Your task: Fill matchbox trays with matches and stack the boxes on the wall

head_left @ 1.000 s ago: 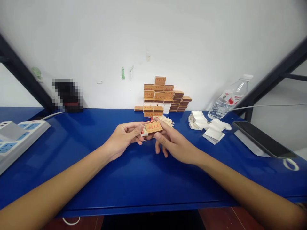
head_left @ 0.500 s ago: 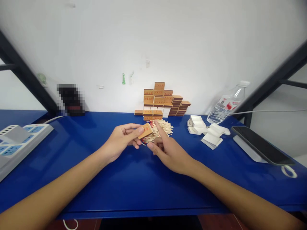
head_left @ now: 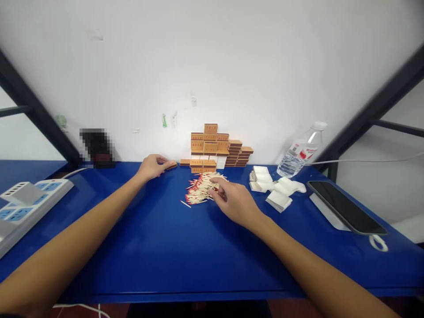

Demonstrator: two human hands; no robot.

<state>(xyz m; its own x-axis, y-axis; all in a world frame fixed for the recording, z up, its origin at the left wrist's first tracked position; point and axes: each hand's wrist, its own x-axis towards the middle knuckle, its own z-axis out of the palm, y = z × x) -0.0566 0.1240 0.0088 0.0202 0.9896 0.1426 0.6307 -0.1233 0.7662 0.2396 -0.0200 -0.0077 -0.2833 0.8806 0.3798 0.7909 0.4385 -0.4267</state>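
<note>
My left hand [head_left: 153, 167] pinches a matchbox [head_left: 171, 166] by its near end, low at the back of the blue table, left of the stacked boxes. The box shows a dark striking side. At the loose pile of matches [head_left: 198, 190], my right hand [head_left: 233, 198] has its thumb and fingers curled in around the stick ends on the right side. Its other fingertips are partly hidden. Most red match heads point left, and one single match [head_left: 185, 204] lies apart at the front left.
Matchboxes [head_left: 210, 146] stand stacked against the wall behind the pile. White paper trays [head_left: 278, 200], a tilted water bottle [head_left: 300, 152] and a propped phone [head_left: 346, 207] are on the right. A power strip [head_left: 36, 205] lies at left; a blurred dark object [head_left: 99, 148] stands behind.
My left hand has carried the matchbox left and back, from in front of the pile to beside the stack. My right hand has closed in on the matches. The view has shifted slightly.
</note>
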